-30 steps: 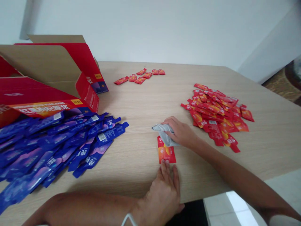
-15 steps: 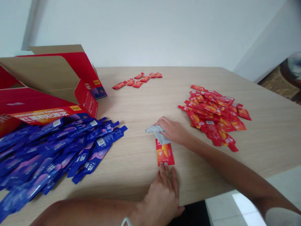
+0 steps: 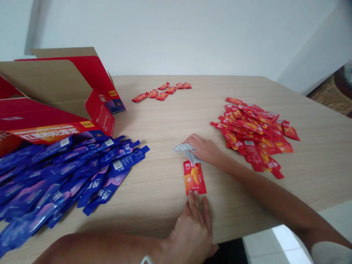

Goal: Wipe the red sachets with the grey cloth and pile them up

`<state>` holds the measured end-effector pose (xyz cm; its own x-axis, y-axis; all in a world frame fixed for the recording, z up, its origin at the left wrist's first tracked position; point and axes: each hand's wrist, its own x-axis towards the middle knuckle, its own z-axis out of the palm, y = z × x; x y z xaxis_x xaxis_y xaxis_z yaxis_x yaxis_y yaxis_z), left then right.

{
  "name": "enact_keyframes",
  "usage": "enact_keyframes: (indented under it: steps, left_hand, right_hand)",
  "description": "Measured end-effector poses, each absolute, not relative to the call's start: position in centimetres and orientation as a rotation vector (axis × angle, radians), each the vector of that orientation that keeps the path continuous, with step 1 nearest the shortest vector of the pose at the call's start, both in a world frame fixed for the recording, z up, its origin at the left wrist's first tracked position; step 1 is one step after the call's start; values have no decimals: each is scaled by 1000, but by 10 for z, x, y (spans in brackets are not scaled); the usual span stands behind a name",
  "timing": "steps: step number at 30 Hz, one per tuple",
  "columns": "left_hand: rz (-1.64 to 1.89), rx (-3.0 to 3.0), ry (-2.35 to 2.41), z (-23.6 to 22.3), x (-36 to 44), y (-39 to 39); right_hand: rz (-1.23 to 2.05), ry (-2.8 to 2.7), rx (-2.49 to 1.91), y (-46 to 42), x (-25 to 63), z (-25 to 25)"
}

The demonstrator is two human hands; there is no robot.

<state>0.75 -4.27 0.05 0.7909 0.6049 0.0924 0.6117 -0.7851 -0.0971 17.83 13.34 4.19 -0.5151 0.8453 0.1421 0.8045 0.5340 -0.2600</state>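
Note:
A red pouch [image 3: 194, 179] with orange fruit artwork lies flat on the table in front of me. My left hand [image 3: 192, 227] rests below it, fingers stretched out, with fingertips pressing on the pouch's lower edge. Bunched under the closed fingers of my right hand [image 3: 202, 148] is a grey cloth [image 3: 189, 153], which covers the pouch's upper end and spout. On the right lies a heap of similar red pouches [image 3: 254, 128]. A pile of longer blue pouches [image 3: 82, 165] spreads across the left.
An open red cardboard box [image 3: 52, 113] stands behind the blue pouches, its flaps raised. Several red pouches [image 3: 162, 96] lie loosely at the back of the wooden table [image 3: 154, 124]. A white wall [image 3: 192, 36] rises beyond the far edge.
The cloth in my right hand has slid up a little towards the pouch's top, baring its white lettering. My left hand stays at the lower edge. The view has shifted slightly.

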Motion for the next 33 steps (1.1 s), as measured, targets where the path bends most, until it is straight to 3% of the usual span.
enact_keyframes:
  steps: [8,16,24,28,33]
  left_hand:
    - [-52,-2862,-939,0,10,-44]
    - [-151,-2818,-908,-3,7,-41]
    - [22,-2902,-901,-2,10,-42]
    - [-109,-2852,-911,-2,11,-41]
    - [-275,-2750,-847,-7,6,-37]
  right_hand:
    - [380,-2711,-1063,49,179,18]
    - [244,-2522,-1365,135,180,36]
    - [373,-2665,-1043,39,179,19]
    - [415,-2604,-1173,79,176,11]
    - [219,-2422,-1417,145,181,32]
